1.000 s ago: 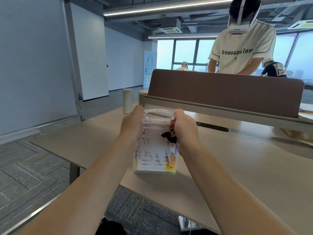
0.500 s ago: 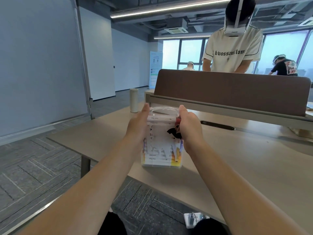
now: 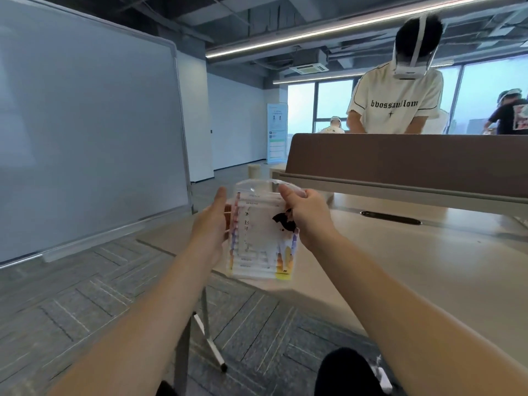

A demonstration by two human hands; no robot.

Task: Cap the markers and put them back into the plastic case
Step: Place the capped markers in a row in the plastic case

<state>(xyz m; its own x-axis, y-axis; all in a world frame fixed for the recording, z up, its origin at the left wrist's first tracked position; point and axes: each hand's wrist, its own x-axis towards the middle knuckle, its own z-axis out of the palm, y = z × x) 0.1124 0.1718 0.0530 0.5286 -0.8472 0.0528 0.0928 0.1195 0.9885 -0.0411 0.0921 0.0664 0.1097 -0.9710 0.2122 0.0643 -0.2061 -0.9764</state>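
Office desk (image 3: 400, 281), near corner: plastic case (image 3: 257, 241), upright, markers (image 3: 251, 265) stacked inside. Left hand (image 3: 211, 224) clasps its side, steadying; right hand (image 3: 305, 218) pinches the top flap, probably to close it.

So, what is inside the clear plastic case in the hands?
Markers lie stacked inside the plastic case, coloured ends showing at both sides. A printed sheet covers their middles, so the count is unclear.

clear case (image 3: 258, 232), rainbow markers (image 3: 235, 224), beige table (image 3: 414, 267)
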